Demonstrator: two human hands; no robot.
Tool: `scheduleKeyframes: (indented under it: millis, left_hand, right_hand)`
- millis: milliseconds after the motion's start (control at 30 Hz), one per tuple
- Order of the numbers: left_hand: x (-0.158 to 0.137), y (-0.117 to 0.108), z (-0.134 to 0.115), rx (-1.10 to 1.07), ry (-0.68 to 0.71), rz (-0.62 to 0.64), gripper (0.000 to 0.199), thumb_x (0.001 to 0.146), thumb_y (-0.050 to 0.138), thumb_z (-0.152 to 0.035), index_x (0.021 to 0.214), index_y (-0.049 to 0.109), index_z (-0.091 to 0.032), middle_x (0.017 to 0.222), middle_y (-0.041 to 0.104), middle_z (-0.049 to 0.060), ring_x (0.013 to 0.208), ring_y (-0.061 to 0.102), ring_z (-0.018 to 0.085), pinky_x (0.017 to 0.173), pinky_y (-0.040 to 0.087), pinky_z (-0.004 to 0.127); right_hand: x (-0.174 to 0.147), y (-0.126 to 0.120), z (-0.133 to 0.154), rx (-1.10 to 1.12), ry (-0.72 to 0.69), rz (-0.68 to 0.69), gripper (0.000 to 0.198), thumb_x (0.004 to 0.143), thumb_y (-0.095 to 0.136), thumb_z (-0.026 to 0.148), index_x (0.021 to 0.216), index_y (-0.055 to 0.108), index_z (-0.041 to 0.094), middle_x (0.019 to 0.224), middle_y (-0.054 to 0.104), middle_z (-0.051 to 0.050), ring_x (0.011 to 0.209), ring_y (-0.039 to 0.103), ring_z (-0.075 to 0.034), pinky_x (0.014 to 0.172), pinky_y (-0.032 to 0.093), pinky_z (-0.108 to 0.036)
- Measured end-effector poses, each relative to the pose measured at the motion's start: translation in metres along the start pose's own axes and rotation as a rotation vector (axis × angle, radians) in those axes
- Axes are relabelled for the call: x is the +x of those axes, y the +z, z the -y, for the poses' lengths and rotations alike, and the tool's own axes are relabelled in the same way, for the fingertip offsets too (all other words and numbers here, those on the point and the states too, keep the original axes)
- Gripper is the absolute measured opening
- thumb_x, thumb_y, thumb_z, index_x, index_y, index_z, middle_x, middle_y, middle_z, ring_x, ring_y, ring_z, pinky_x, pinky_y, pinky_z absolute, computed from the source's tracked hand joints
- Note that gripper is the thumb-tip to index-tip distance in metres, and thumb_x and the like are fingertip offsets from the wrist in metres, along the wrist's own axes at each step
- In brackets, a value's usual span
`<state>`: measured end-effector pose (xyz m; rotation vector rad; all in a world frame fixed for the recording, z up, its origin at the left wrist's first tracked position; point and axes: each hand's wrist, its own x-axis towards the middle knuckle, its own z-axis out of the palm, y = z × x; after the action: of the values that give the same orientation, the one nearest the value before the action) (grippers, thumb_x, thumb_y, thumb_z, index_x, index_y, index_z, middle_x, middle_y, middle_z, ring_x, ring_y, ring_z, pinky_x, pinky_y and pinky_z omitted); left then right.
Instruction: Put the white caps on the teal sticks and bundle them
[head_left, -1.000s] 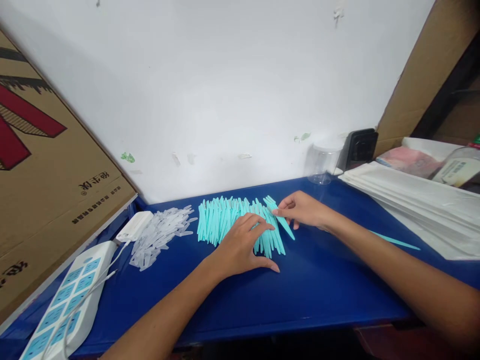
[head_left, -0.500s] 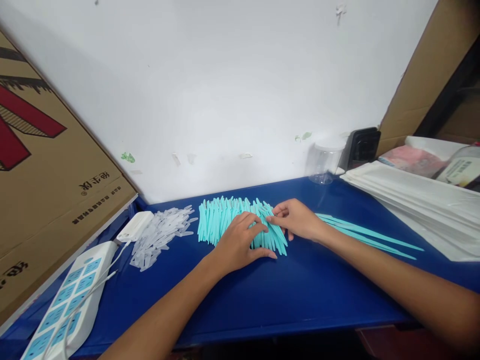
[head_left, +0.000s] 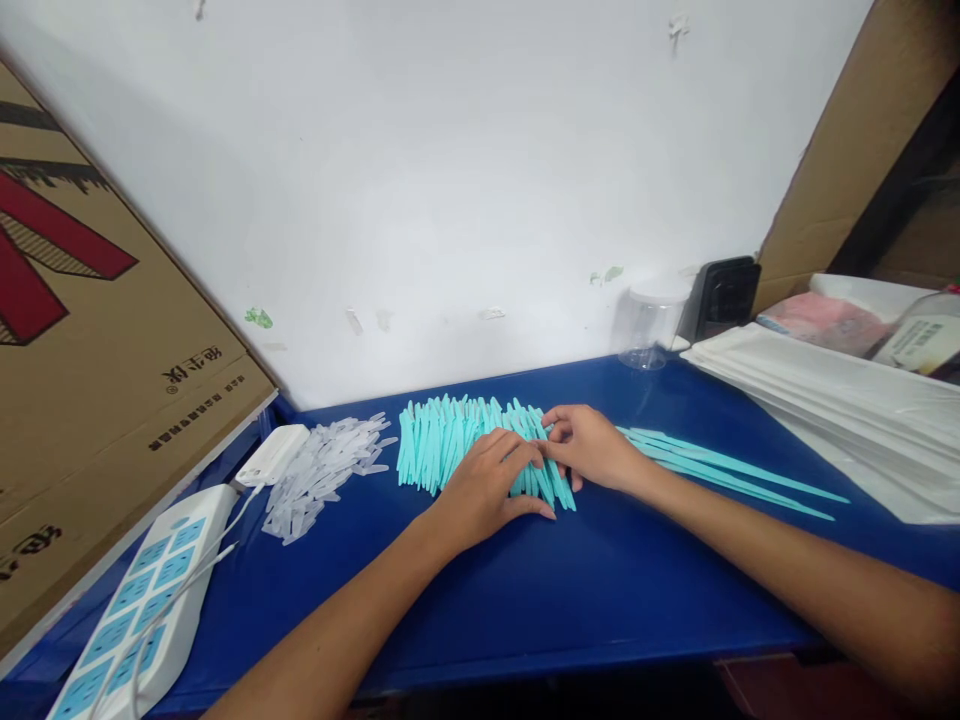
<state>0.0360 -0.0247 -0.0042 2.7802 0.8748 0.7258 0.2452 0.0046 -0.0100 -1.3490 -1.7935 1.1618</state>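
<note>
A wide row of slim turquoise plastic sticks (head_left: pixel 429 445), shaped like eyebrow razors, lies side by side on the blue table (head_left: pixel 600 590). My left hand (head_left: pixel 495 480) rests over the row's right half, fingers curved onto the sticks and thumb spread apart toward the front. At the right end, my right hand (head_left: pixel 581 445) has thumb and forefinger pinched among the sticks, close to the left fingertips. The stick in the pinch is mostly hidden by the fingers. Several longer turquoise strips (head_left: pixel 720 468) lie beyond my right wrist, partly behind the forearm.
Translucent small plastic pieces (head_left: pixel 322 470) are heaped at left, against a white adapter box (head_left: pixel 274 455). A power strip (head_left: pixel 142 610) with cables lies at front left, beside a large carton (head_left: pixel 112 350). Back right stand a clear jar (head_left: pixel 649 325) and stacked white sheets (head_left: pixel 832 410).
My right hand has shifted slightly left and down, its thumb and forefinger now nearer the left fingertips. My left hand stays on the row. The view has moved slightly.
</note>
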Motion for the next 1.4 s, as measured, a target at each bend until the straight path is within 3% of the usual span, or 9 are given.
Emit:
scheduleKeyframes:
  millis: [300,533,767,933,1133,1167,1233,1300,1400]
  left_hand:
    - [-0.002,0.0,0.0,0.019,0.035,-0.038,0.056,0.084,0.066,-0.063,0.12,0.059,-0.02,0.112,0.063,0.011,0.107,0.057,0.027,0.093,0.046,0.043]
    - [-0.003,0.001,0.0,0.068,0.001,-0.043,0.035,0.096,0.059,-0.049,0.109,0.067,-0.018,0.106,0.063,0.011,0.1,0.057,0.025,0.089,0.048,0.041]
    - [-0.003,0.0,-0.003,0.044,0.052,-0.021,0.053,0.086,0.067,-0.06,0.122,0.068,-0.021,0.117,0.063,0.013,0.109,0.057,0.028,0.095,0.047,0.046]
    - [-0.004,-0.001,-0.003,0.054,0.056,0.009,0.042,0.089,0.067,-0.054,0.116,0.072,-0.022,0.119,0.063,0.013,0.115,0.056,0.029,0.097,0.046,0.046]
    - [-0.005,-0.004,-0.005,0.053,0.066,-0.015,0.032,0.092,0.067,-0.044,0.114,0.072,-0.021,0.119,0.064,0.013,0.115,0.057,0.028,0.098,0.047,0.047]
    - [-0.005,-0.004,-0.006,0.051,0.068,-0.023,0.032,0.093,0.066,-0.044,0.114,0.072,-0.021,0.119,0.065,0.013,0.115,0.057,0.028,0.098,0.047,0.047]
    - [-0.004,-0.004,-0.007,0.05,0.069,-0.039,0.031,0.094,0.064,-0.044,0.114,0.071,-0.021,0.117,0.066,0.013,0.114,0.058,0.028,0.098,0.048,0.047]
    - [-0.005,-0.004,-0.007,0.056,0.069,-0.056,0.03,0.096,0.062,-0.042,0.114,0.071,-0.02,0.116,0.067,0.013,0.113,0.058,0.027,0.097,0.048,0.047]
    - [-0.006,-0.004,-0.005,0.074,0.071,-0.073,0.027,0.098,0.06,-0.038,0.114,0.07,-0.019,0.115,0.067,0.013,0.113,0.058,0.028,0.097,0.048,0.047]
  right_hand:
    - [-0.003,0.001,0.002,0.009,0.029,-0.011,0.047,0.085,0.074,0.047,0.113,0.051,0.017,0.064,0.069,0.002,0.038,0.063,-0.016,0.034,0.046,-0.023]
    - [-0.002,-0.009,0.005,-0.176,-0.075,-0.112,0.03,0.092,0.065,0.044,0.107,0.056,0.019,0.062,0.068,0.001,0.046,0.064,-0.015,0.044,0.046,-0.024]
    - [0.002,-0.026,0.007,-0.28,-0.108,-0.221,0.019,0.092,0.061,0.036,0.102,0.061,0.02,0.066,0.07,0.0,0.05,0.064,-0.015,0.053,0.044,-0.026]
    - [0.004,-0.029,0.009,-0.273,-0.106,-0.293,0.017,0.091,0.06,0.034,0.099,0.064,0.019,0.066,0.071,-0.001,0.054,0.064,-0.016,0.056,0.044,-0.027]
    - [0.008,-0.072,0.018,-0.47,-0.228,-0.481,0.018,0.091,0.06,0.035,0.098,0.068,0.02,0.073,0.073,-0.003,0.062,0.065,-0.018,0.061,0.043,-0.029]
    - [0.008,-0.086,0.019,-0.545,-0.248,-0.46,0.018,0.089,0.063,0.035,0.096,0.07,0.02,0.077,0.074,-0.003,0.066,0.065,-0.018,0.062,0.043,-0.029]
    - [0.004,-0.114,0.019,-0.652,-0.221,-0.26,0.017,0.086,0.068,0.037,0.086,0.071,0.02,0.079,0.074,-0.005,0.071,0.066,-0.02,0.065,0.044,-0.029]
    - [-0.006,-0.137,0.016,-0.72,-0.114,-0.07,0.019,0.082,0.072,0.038,0.084,0.072,0.019,0.081,0.074,-0.007,0.071,0.066,-0.021,0.065,0.043,-0.031]
    - [-0.027,-0.159,0.0,-0.795,0.112,0.052,0.032,0.076,0.077,0.047,0.091,0.074,0.018,0.092,0.074,-0.012,0.078,0.066,-0.026,0.068,0.044,-0.034]
